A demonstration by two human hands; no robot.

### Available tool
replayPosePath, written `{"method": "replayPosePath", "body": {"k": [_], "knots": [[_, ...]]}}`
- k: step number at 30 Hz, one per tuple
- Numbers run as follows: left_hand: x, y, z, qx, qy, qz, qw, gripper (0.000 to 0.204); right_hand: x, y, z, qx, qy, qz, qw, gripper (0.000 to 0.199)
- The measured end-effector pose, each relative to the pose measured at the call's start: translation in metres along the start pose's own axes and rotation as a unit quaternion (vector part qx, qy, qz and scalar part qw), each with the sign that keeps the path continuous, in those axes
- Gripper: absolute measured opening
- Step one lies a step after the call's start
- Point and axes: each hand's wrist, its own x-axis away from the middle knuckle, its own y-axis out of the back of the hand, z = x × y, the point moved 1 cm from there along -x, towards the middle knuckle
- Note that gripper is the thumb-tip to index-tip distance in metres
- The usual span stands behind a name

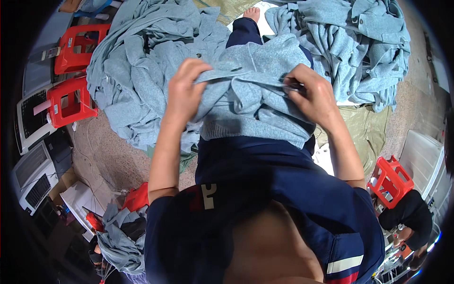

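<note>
Across the lap, a grey-blue knitted garment (255,90) lies draped over the person's dark blue trousers, and both hands are on it. Left hand (185,87) is up near the garment's top edge, fingers curled over and pressed together on a fold of the knit, lifting it a little off the thigh, so the cloth is pulled taut between the two hands. Right hand (312,94) sits at the other end of that stretched band, fingertips pinched tight around something small and dark at the cloth's edge; whether that is a tool or a part of the garment is too small to tell. Holding the fabric tight like this keeps the working spot flat and steady, I'd judge, with the knee as support underneath.

Now look at the surroundings. One big heap of the same grey-blue knitwear (142,71) is spread on the floor to the left, just beside the leg, and a second heap (359,42) sits to the right on a pale sheet, both within easy reach of a seated person. A bare foot (252,13) pokes out far ahead between the heaps. Red plastic stools (71,75) stand at the left edge, another red stool (390,182) low on the right, near a second person in black (411,217).
</note>
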Motion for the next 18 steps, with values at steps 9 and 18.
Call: {"method": "replayPosePath", "body": {"k": [9,18], "knots": [[0.012,0.054,-0.005,0.417,0.279,0.027,0.865,0.019,0.005,0.007,-0.017,-0.22,-0.108,-0.087,0.966,0.021],[-0.012,0.004,-0.091,0.607,0.326,0.084,0.72,0.015,-0.008,-0.01,0.072,-0.07,0.322,-0.23,0.916,0.019]]}}
